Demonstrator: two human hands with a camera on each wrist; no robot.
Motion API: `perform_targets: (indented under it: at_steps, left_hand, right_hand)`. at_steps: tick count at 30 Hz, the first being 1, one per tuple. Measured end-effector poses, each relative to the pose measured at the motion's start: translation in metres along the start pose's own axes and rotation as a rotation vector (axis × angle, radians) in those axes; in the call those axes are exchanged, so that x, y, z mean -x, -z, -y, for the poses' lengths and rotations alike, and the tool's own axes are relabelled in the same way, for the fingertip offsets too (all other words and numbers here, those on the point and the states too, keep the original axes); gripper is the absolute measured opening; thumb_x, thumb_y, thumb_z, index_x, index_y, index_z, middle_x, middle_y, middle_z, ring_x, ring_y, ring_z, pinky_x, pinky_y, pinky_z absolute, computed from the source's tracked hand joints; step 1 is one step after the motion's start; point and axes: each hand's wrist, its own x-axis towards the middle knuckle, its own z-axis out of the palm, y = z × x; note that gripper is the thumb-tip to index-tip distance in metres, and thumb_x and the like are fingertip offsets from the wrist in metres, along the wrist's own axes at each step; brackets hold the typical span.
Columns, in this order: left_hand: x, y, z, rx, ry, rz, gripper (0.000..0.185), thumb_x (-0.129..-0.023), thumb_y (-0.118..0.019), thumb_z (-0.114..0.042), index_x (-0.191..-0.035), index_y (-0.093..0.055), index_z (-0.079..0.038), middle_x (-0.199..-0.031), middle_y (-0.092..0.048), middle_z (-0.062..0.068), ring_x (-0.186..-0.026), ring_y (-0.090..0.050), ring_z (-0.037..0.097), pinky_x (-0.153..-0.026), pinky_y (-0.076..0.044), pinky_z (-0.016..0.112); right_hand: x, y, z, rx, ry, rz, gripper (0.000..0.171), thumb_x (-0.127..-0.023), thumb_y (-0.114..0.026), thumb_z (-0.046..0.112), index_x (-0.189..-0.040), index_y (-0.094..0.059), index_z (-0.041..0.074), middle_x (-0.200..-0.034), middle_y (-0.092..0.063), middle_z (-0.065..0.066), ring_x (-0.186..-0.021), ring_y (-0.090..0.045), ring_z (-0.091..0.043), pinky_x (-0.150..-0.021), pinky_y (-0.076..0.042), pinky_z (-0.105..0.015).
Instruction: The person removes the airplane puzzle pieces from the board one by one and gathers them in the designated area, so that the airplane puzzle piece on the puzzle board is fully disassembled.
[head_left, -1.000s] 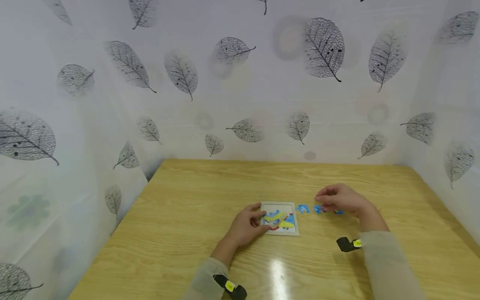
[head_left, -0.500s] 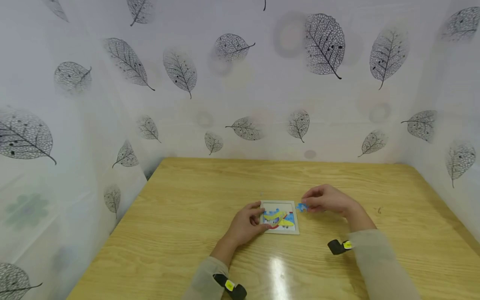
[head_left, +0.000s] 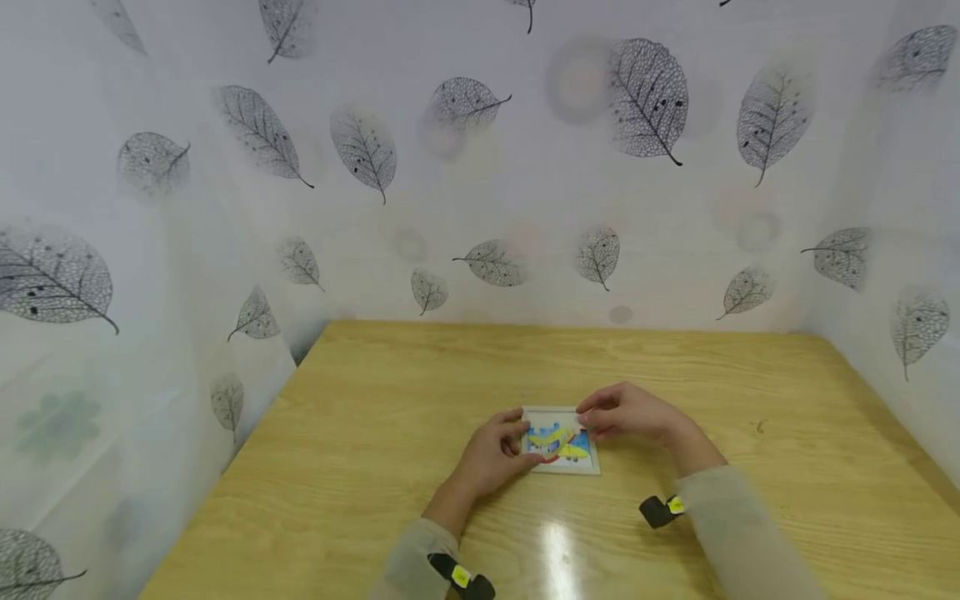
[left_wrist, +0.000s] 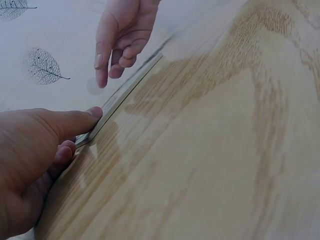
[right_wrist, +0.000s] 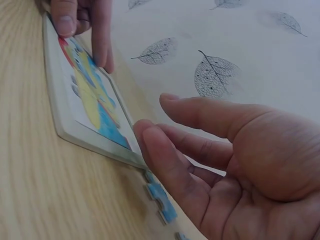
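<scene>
A small square white-framed puzzle board (head_left: 561, 442) with a yellow aeroplane picture on a blue ground lies flat on the light wooden table (head_left: 375, 467), near the middle of its front half. The left hand (head_left: 495, 450) rests on the table at the board's left edge; in the left wrist view its thumb presses against the board's thin side, while in the right wrist view two of its fingertips (right_wrist: 65, 20) lie on the frame and picture at the far end, so the hand holds the board by its edge with fingers only lightly bent. The right hand (head_left: 622, 412) hovers over the board's right upper corner, fingers loosely spread and slightly curved, with thumb and forefinger apart; the right wrist view shows its palm bare and nothing pinched between the fingers. Just beside the board's near right edge, under that hand, small loose blue jigsaw pieces (right_wrist: 161, 197) lie flat on the wood, apart from the frame. Both forearms wear pale beige sleeves (head_left: 742, 533), each with a black strap bearing a yellow tag. White sheeting printed with grey skeleton leaves (head_left: 645, 96) walls in the table on three sides.
</scene>
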Motion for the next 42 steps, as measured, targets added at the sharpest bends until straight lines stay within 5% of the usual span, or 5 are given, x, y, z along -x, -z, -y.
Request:
perform_targets:
  at_steps: [22, 30, 42]
  left_hand:
    - [0.002, 0.005, -0.003, 0.026, -0.034, 0.026, 0.058, -0.078, -0.074, -0.032, -0.124, -0.057, -0.002, -0.141, -0.04, 0.007, -0.075, -0.05, 0.006, -0.067, -0.045, 0.02]
    - [0.001, 0.005, -0.004, 0.012, -0.022, 0.013, 0.057, -0.077, -0.075, -0.033, -0.123, -0.059, -0.003, -0.141, -0.041, 0.007, -0.075, -0.051, 0.006, -0.068, -0.045, 0.02]
    - [0.0, 0.004, -0.004, 0.023, -0.014, 0.016, 0.064, -0.077, -0.075, -0.031, -0.127, -0.053, 0.001, -0.141, -0.041, 0.005, -0.076, -0.051, 0.006, -0.067, -0.045, 0.019]
  right_hand:
    - [-0.018, -0.049, 0.008, 0.076, 0.038, 0.047, 0.042, -0.089, -0.062, 0.023, -0.121, -0.056, -0.004, -0.089, -0.064, -0.015, -0.073, -0.064, -0.025, -0.065, -0.053, -0.036]
    - [-0.015, -0.055, 0.015, 0.153, 0.055, 0.042, 0.038, -0.091, -0.059, 0.022, -0.119, -0.056, -0.003, -0.085, -0.062, -0.014, -0.069, -0.063, -0.025, -0.063, -0.052, -0.036]
    - [-0.017, -0.057, 0.014, 0.082, 0.053, -0.034, 0.022, -0.091, -0.059, 0.015, -0.107, -0.059, 0.0, -0.088, -0.06, -0.016, -0.074, -0.062, -0.024, -0.064, -0.052, -0.036]
